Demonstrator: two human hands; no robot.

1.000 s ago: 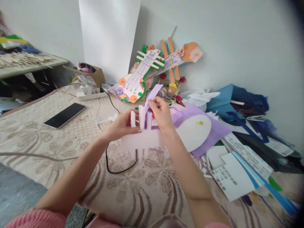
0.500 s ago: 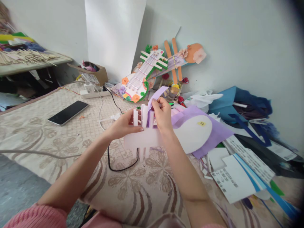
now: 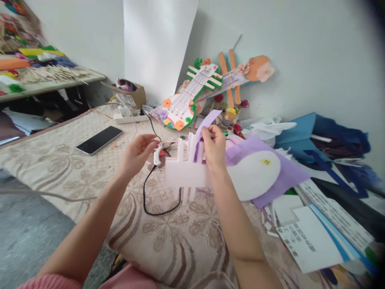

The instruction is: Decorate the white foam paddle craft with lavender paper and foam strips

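Note:
My right hand (image 3: 214, 146) pinches a light purple paper strip (image 3: 212, 118) whose lower part runs down among the upright pegs of a white foam-board instrument shape (image 3: 186, 172). The shape has a long neck with pegs above and below, and a rounded white body (image 3: 255, 176) to the right. My left hand (image 3: 138, 154) is off the shape, thumb and fingers apart with nothing between them. Just right of its fingertips is a white glue gun (image 3: 157, 155) with a black cord (image 3: 144, 200). Some of the strip is hidden behind my right fingers and the pegs.
A phone (image 3: 99, 140) lies left on the patterned tablecloth (image 3: 90, 176). Behind are a power strip (image 3: 129, 118), a cardboard box (image 3: 135, 96) and two decorated paper instruments (image 3: 183, 102). Purple paper (image 3: 296, 178), card pieces (image 3: 313, 241) and a blue bag (image 3: 296, 130) crowd the right.
My left hand has let go of the foam-board neck and moved left, beside the glue gun. The right hand keeps its pinch on the strip. The view has turned slightly left.

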